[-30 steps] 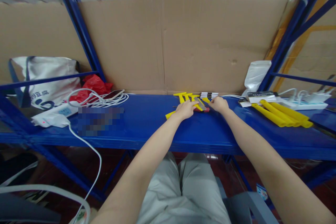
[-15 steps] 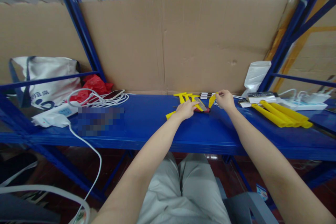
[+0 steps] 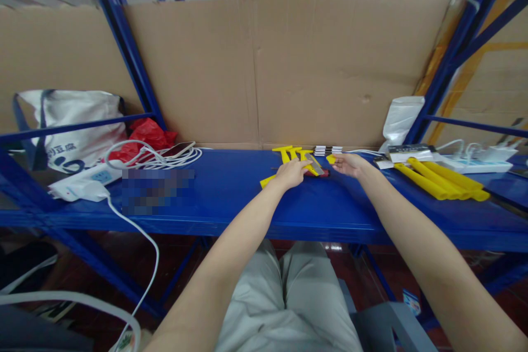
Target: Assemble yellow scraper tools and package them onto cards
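My left hand (image 3: 293,172) is closed on a yellow scraper-like tool (image 3: 310,168) with a flat grey metal blade (image 3: 315,164), low over the blue shelf. To its right, my right hand (image 3: 348,165) pinches a small flat yellow piece (image 3: 331,159) between its fingertips, apart from the left hand. Beyond the left hand lie several yellow T-shaped parts (image 3: 282,152). A dark red handle (image 3: 324,173) shows just below the blade; the rest of it is hidden. Another yellow part (image 3: 267,181) sticks out by the left wrist, partly covered by it.
Small white packs (image 3: 328,149) with dark bands stand at the cardboard back wall (image 3: 198,77). Several yellow tubes (image 3: 441,181) lie right, beside power strips. On the left are a white power strip (image 3: 88,179), coiled cable (image 3: 165,159), a red bag and a cloth bag (image 3: 82,126).
My right hand has dropped slightly and turned palm upward, and the yellow piece in it now points left instead of hanging down. The left hand has stayed in place.
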Motion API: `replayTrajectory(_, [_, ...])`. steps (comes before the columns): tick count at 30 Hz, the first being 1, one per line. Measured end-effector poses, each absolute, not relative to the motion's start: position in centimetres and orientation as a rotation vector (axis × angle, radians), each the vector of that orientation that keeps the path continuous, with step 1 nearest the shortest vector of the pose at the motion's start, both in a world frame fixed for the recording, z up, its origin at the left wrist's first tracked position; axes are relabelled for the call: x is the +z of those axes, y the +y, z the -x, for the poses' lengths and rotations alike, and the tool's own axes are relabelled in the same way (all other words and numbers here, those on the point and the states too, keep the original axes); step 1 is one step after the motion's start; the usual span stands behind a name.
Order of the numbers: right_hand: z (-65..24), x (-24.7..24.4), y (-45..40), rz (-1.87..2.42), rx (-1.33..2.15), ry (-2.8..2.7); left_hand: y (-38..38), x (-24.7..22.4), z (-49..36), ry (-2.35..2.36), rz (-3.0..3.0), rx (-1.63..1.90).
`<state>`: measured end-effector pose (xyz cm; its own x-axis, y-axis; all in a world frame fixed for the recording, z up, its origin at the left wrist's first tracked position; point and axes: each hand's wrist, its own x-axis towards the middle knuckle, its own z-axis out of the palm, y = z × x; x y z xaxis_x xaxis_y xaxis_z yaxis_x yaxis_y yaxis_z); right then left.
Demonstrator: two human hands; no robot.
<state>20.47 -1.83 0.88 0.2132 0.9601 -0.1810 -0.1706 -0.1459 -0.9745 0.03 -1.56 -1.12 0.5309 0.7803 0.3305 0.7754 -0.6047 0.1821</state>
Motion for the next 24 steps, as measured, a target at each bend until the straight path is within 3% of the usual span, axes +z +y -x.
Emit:
replayTrajectory(5, [-20.1,1.1,-1.8,1.264,1.314,-0.844,-1.6,-1.0,0.0,1.39,-2.73,0.579])
replayTrajectory(24, [-17.9,1.5,-2.7,1.28,1.078,-1.041,-1.5,-0.9,0.0,1.364,-2.743,0.595])
